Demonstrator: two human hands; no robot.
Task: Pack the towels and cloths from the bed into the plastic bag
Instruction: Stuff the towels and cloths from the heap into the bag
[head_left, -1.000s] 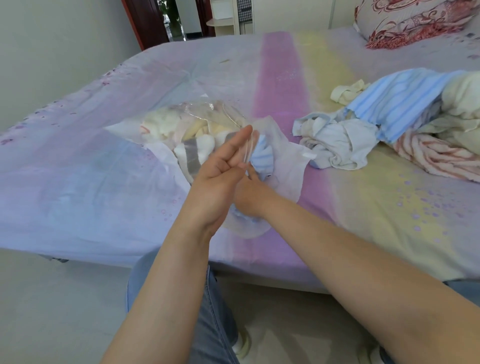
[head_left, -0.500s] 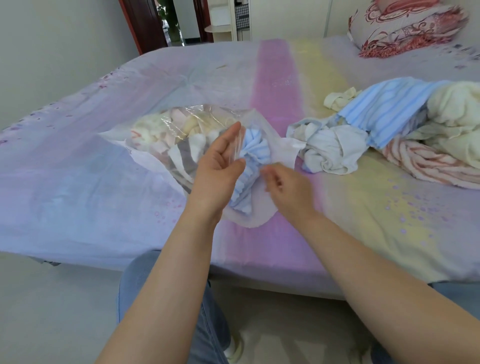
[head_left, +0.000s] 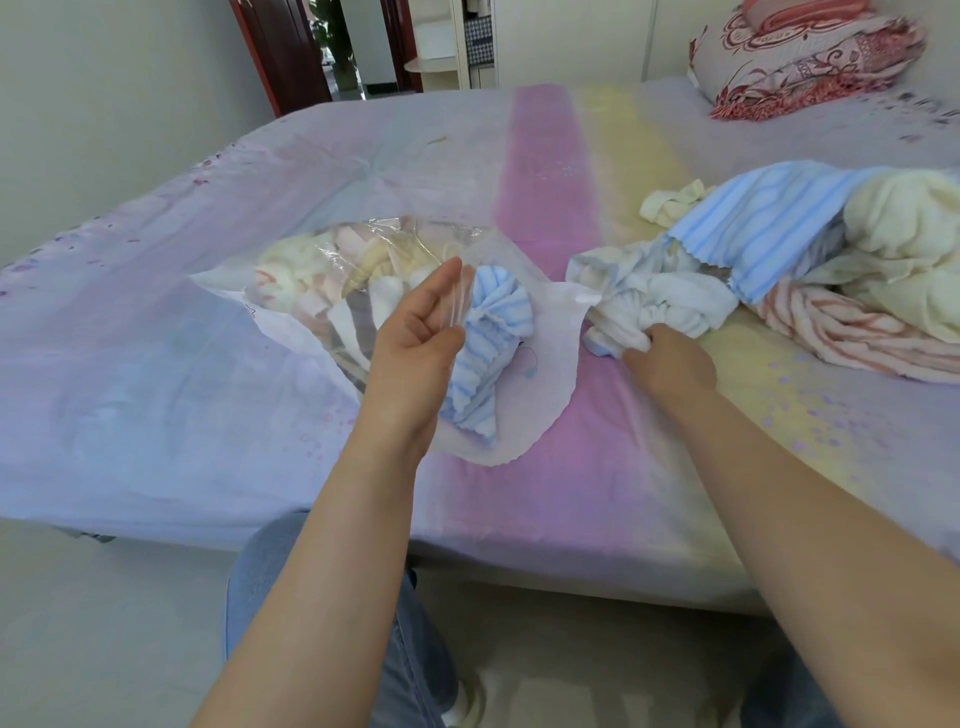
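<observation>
Left hand (head_left: 415, 332) pinches plastic bag (head_left: 540, 374) rim, mouth up. Right hand (head_left: 670, 358) bunches white cloth (head_left: 660, 306): soft, light, floppy; grab mid-wad.

Bag mouth (head_left: 524, 395): partly blocked by blue striped towel (head_left: 488, 353) and left hand (head_left: 421, 332). Bare sheet (head_left: 582, 395) between bag and cloth pile (head_left: 779, 270) at 3 o'clock: passable.

The bedsheet (head_left: 322, 171) runs lilac, pink and yellow in bands. The clear plastic bag (head_left: 545, 374) shows a blue-striped towel (head_left: 488, 353). A white cloth (head_left: 654, 301) adjoins a pink-striped towel (head_left: 841, 332).
</observation>
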